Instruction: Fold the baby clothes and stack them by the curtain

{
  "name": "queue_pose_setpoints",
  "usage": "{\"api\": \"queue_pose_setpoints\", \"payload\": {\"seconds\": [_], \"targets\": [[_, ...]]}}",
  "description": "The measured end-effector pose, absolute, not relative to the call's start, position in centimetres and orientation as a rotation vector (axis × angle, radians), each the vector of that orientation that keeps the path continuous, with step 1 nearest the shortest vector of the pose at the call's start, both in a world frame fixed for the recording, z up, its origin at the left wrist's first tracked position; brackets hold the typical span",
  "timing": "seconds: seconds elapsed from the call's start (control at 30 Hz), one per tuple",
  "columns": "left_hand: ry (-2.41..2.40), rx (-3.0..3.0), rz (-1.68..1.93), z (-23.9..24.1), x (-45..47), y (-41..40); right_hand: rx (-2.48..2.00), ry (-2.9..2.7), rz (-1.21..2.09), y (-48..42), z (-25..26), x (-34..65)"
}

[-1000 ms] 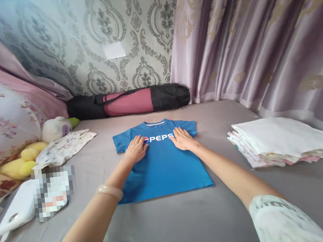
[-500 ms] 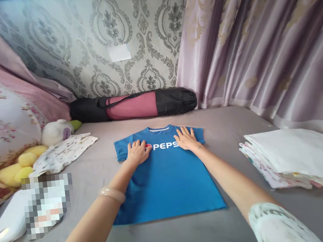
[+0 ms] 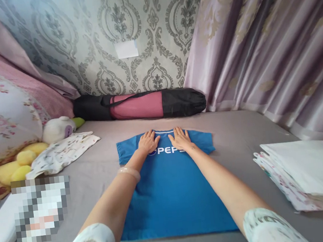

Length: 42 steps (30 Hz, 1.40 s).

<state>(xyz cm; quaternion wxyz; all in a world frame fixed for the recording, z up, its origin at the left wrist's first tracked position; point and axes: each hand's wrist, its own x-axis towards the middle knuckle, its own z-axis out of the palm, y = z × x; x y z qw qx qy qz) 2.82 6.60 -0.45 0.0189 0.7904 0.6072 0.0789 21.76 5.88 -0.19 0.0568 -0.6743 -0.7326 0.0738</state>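
A blue T-shirt (image 3: 178, 193) with white "PEPS" lettering lies spread out face up, its collar toward the wall. My left hand (image 3: 148, 142) rests flat on its upper chest, just left of the collar, with the fingers stretched out. On the other side of the collar, my right hand (image 3: 180, 138) lies flat too, fingers spread, covering the end of the lettering. Neither hand grips the cloth. Part of the round logo is hidden by my left hand and wrist.
Folded clothes (image 3: 313, 169) are stacked at the right on the grey sheet (image 3: 93, 187). A black and pink rolled bag (image 3: 136, 106) lies along the wall. Plush toys (image 3: 59, 128), a patterned white cloth (image 3: 66, 151) and a floral pillow (image 3: 0, 112) are at the left.
Both hands have slid up the shirt toward the collar and closer together. They remain flat on the fabric. The camera view has shifted slightly.
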Motion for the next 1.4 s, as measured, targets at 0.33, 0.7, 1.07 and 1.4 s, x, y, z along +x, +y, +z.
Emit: {"api": "queue_pose_setpoints", "payload": {"seconds": [0.33,0.7,1.07,1.4], "targets": [[1.886,2.353,0.157,0.1,3.0,6.7,-2.036,-2.193,0.339,5.7,0.4,21.9],[2.040,2.274,-0.027,0.9,-2.5,3.2,-2.166,-2.221,0.219,1.5,1.3,27.1],[2.090,2.238,0.052,1.7,-3.9,2.0,-2.077,-2.204,0.266,1.0,1.6,28.4],[2.141,2.139,-0.006,-0.2,-6.1,0.1,-2.117,-2.232,0.200,-1.5,0.3,29.8]]}}
